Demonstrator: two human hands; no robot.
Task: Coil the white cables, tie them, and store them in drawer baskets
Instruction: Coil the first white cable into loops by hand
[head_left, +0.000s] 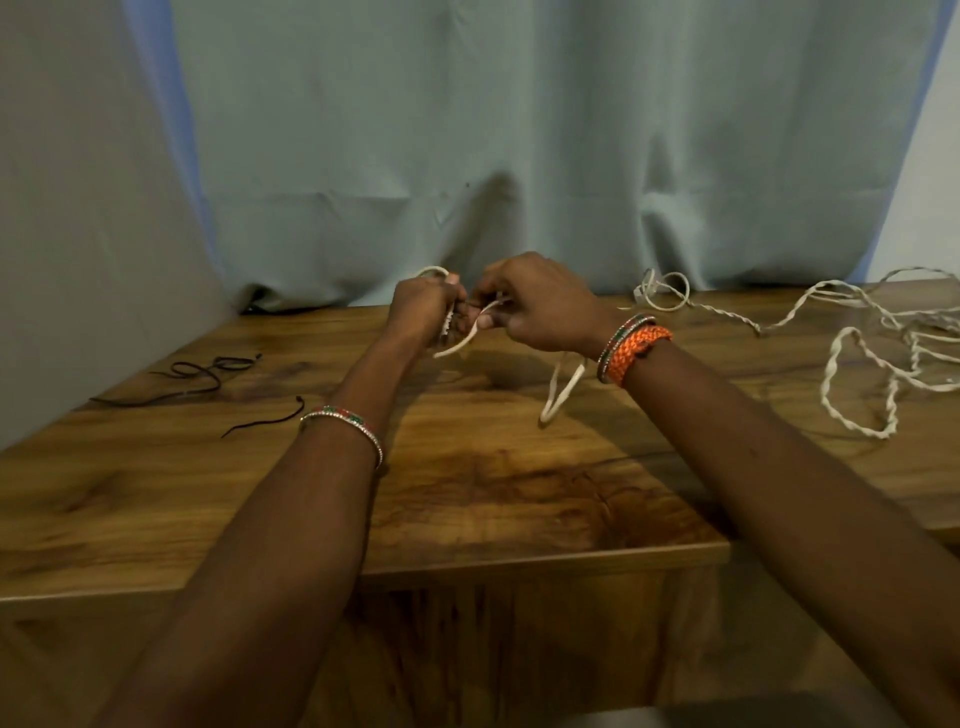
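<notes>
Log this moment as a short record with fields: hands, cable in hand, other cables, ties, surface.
left hand: closed on a small white cable coil, raised above the table
right hand: pinching a white cable strand beside the left hand
hanging loop: white, dangling below the right wrist
loose white cables: tangled, uncoiled, on the table's right side
black ties: lying on the left side
surface: wooden table
backdrop: pale curtain
drawer baskets: not in view

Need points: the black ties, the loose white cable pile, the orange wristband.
black ties (208, 371): head view, on the looped strand at table left.
loose white cable pile (857, 358): head view, on a twisted loop at table right.
orange wristband (631, 353): head view, on the braid at the right wrist.
</notes>
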